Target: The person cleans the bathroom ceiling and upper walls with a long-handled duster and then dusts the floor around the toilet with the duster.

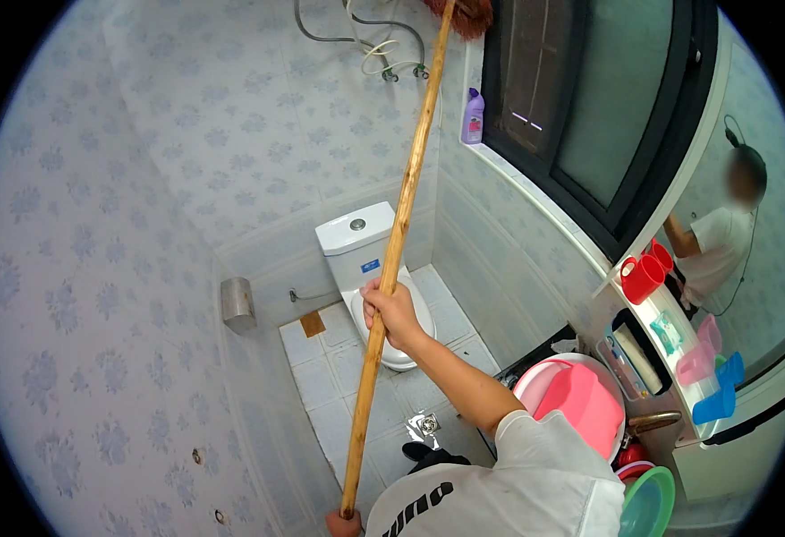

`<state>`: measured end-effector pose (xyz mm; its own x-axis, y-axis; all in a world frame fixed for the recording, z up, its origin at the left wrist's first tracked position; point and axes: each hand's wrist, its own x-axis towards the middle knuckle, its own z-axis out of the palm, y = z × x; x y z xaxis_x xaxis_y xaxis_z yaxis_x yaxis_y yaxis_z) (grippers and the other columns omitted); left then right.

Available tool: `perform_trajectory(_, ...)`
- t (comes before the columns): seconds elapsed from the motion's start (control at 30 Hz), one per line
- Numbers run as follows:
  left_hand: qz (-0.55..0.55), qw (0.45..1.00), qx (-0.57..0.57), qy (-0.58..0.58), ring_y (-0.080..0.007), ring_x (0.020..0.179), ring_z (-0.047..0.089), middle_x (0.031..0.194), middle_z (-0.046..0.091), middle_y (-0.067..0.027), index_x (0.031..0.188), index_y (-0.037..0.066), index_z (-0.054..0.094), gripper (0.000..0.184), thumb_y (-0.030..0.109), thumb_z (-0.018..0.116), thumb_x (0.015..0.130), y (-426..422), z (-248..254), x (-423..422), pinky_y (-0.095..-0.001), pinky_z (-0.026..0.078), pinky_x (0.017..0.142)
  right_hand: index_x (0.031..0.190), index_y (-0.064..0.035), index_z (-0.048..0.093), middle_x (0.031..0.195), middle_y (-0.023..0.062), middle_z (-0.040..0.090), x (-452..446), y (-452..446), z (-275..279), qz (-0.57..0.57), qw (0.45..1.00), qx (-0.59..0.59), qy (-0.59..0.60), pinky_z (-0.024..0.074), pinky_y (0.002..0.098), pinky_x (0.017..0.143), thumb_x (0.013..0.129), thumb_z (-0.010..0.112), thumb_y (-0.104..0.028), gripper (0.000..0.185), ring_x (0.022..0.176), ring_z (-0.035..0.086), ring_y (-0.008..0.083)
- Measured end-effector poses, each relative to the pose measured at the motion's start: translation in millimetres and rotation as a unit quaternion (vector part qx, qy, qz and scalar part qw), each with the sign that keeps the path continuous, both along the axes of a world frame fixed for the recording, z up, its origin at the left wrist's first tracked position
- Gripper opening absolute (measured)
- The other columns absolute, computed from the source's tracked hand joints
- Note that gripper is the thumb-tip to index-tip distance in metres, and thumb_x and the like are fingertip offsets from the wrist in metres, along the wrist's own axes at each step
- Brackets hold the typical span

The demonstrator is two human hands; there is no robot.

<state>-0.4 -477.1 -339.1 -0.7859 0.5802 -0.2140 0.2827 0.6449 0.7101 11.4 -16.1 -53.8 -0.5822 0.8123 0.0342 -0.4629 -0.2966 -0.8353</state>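
Note:
A long wooden-handled broom (404, 208) slants up across the view. Its reddish-brown bristle head (469, 16) is raised beside the top of the window, partly cut off by the frame edge. My right hand (394, 313) is wrapped around the middle of the handle, in front of the white toilet (356, 234). Lower down, my left hand (344, 524) closes around the handle's bottom end, with part of it outside the view. Whether the bristles touch the wall cannot be made out.
A purple bottle (473, 116) stands on the window sill. Hoses (392, 45) hang on the back wall. On my right are a shelf with red cups (643, 279) and blue cups (716, 401), a mirror (723, 242), and pink (580, 407) and green basins (650, 506). A drain (426, 424) is in the floor.

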Motion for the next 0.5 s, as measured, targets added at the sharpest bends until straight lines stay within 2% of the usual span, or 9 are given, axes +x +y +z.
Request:
perform_trajectory(0.03,0.001,0.999,-0.003,0.043,-0.0197,0.05,0.054,0.052,0.055,-0.0137,0.067,-0.004,0.063,0.033,0.026,0.067,0.079,-4,1,3,-0.0411,0.043,0.049,0.078,-0.0028,0.051,0.059,0.0037,0.048,1,-5,-4,0.001,1.0,-0.011,-0.003,0.0402,0.0268,0.042,0.084,0.057,-0.006,0.009,0.045,0.047,0.0139)
perform_trajectory(0.2,0.02,0.999,-0.038,0.01,-0.0212,0.051,0.055,0.056,0.057,-0.0174,0.071,-0.004,0.064,0.035,0.03,0.067,0.079,-15,5,7,-0.0416,0.044,0.051,0.08,-0.0024,0.05,0.059,0.004,0.048,7,-20,-16,-0.008,1.0,-0.005,-0.016,0.0403,0.027,0.043,0.084,0.057,-0.006,0.008,0.046,0.048,0.014)
perform_trajectory(0.37,0.023,0.999,-0.034,-0.004,-0.0214,0.051,0.054,0.059,0.06,-0.0197,0.075,-0.004,0.065,0.035,0.03,0.066,0.08,-8,7,6,-0.0418,0.044,0.051,0.084,-0.0029,0.048,0.058,0.0042,0.047,11,-14,6,-0.022,1.0,0.015,-0.011,0.0402,0.0273,0.042,0.083,0.056,-0.006,0.009,0.045,0.048,0.0157)
perform_trajectory(0.43,0.058,0.997,-0.043,0.035,-0.0284,0.051,0.057,0.061,0.061,-0.0216,0.075,-0.003,0.066,0.034,0.031,0.065,0.079,3,8,3,-0.0438,0.045,0.053,0.085,-0.0044,0.048,0.058,0.0034,0.046,12,-5,18,0.011,1.0,0.008,0.028,0.0402,0.0271,0.043,0.084,0.056,-0.008,0.008,0.045,0.048,0.0147)
perform_trajectory(0.47,0.056,0.997,-0.045,0.035,-0.0284,0.051,0.057,0.061,0.061,-0.0216,0.075,-0.003,0.066,0.034,0.031,0.065,0.079,10,18,2,-0.0438,0.045,0.053,0.085,-0.0044,0.048,0.058,0.0034,0.046,12,0,22,0.009,1.0,0.007,0.028,0.0402,0.0271,0.043,0.084,0.056,-0.008,0.008,0.045,0.048,0.0147)
perform_trajectory(0.5,0.034,0.996,-0.055,0.066,-0.0334,0.053,0.058,0.063,0.061,-0.0226,0.076,-0.002,0.066,0.034,0.032,0.065,0.079,19,28,-1,-0.0453,0.045,0.054,0.084,-0.0043,0.048,0.058,0.004,0.047,13,6,26,0.025,0.998,-0.011,0.048,0.0403,0.0279,0.043,0.084,0.056,-0.008,0.009,0.044,0.048,0.0152)
